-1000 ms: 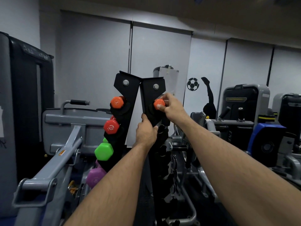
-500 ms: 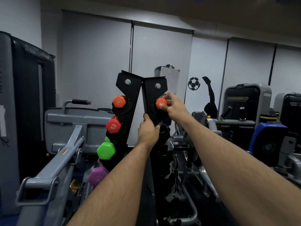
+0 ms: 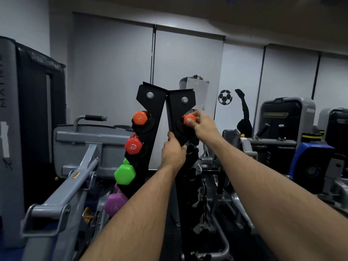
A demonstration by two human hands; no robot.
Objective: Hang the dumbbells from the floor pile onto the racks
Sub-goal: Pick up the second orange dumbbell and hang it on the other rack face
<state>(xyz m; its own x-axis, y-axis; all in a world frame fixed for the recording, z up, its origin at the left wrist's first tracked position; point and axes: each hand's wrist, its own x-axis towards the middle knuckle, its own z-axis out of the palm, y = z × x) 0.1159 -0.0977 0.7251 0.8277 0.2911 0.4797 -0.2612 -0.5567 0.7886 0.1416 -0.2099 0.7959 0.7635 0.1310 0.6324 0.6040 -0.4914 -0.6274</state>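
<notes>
A black A-shaped dumbbell rack (image 3: 179, 108) stands in front of me. My right hand (image 3: 202, 124) grips a small orange dumbbell (image 3: 188, 119) at the top slot of the rack's right panel. My left hand (image 3: 173, 152) holds the lower edge of that same panel. The left panel (image 3: 148, 102) carries an orange dumbbell (image 3: 140, 118), a red one (image 3: 133, 146), a green one (image 3: 124, 174) and a purple one (image 3: 114, 204), top to bottom. The lower slots on the right panel are dark and hard to read. The floor pile is out of view.
A grey gym machine with a sloping arm (image 3: 71, 185) stands close on the left, a tall dark weight stack (image 3: 32, 119) behind it. More machines (image 3: 286, 132) crowd the right, one with a blue part (image 3: 308, 162). White wall panels (image 3: 188, 63) lie behind.
The view has shifted slightly. Both hands stay in the same places, the right one still on the orange dumbbell at the top slot.
</notes>
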